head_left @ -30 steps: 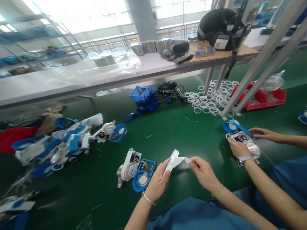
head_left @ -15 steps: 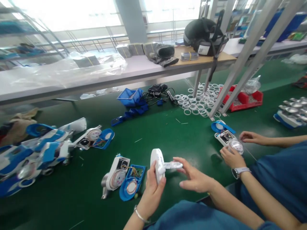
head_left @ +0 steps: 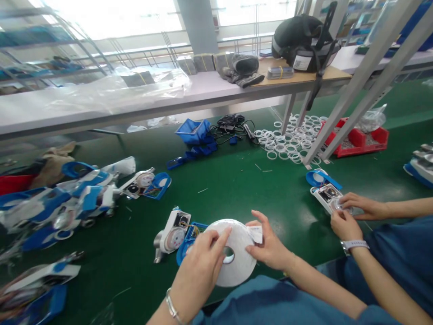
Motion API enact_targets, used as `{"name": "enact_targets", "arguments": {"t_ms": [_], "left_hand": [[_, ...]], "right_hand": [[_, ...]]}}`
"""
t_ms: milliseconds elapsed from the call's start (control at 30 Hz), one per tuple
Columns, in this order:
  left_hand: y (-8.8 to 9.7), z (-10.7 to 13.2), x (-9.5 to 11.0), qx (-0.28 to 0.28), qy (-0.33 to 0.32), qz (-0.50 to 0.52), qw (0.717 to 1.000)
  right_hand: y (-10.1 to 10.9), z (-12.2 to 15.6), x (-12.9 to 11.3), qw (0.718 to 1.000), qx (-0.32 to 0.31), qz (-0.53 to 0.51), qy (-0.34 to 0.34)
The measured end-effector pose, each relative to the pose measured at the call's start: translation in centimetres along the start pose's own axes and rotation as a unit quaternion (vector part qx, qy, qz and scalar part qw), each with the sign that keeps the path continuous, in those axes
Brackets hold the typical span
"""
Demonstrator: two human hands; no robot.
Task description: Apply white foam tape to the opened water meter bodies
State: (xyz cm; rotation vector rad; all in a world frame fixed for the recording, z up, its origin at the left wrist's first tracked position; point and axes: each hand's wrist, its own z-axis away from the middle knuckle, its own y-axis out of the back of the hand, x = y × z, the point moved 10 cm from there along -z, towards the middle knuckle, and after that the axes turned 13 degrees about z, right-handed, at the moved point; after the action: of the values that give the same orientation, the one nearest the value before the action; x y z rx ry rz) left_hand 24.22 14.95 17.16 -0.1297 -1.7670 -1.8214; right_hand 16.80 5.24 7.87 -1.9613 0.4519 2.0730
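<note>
A white roll of tape is held above the green bench, its flat side facing me and its core hole showing. My left hand grips the roll from the left, fingers lying across its face and into the hole. My right hand pinches the loose end of the tape at the roll's upper right. Behind the roll lies an opened white device housing with a clear round part, and its blue cover, partly hidden by my left hand.
At right a co-worker's hands handle another opened device. White rings lie beside a red bin. A blue bin and black cables sit below the shelf. Blue-and-white devices are piled at left.
The roll has turned from edge-on to face me and moved slightly lower. My right hand has closed on the tape's loose end. At lower left another device with a hand has come into view.
</note>
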Motion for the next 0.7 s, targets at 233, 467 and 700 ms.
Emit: {"name": "enact_targets", "arguments": {"t_ms": [233, 467, 700], "left_hand": [[-2.3, -0.3, 2.1, -0.042, -0.130, -0.095, 0.986], [-2.8, 1.0, -0.6, -0.072, -0.089, -0.058, 0.992], [-3.2, 2.7, -1.6, -0.156, -0.080, -0.036, 0.984]], "right_hand": [[-3.1, 0.7, -2.2, 0.994, -0.098, 0.028, 0.037], [-1.6, 0.4, 0.7, 0.994, -0.083, -0.031, -0.060], [-3.5, 0.6, -1.9, 0.935, -0.185, 0.300, 0.040]]}}
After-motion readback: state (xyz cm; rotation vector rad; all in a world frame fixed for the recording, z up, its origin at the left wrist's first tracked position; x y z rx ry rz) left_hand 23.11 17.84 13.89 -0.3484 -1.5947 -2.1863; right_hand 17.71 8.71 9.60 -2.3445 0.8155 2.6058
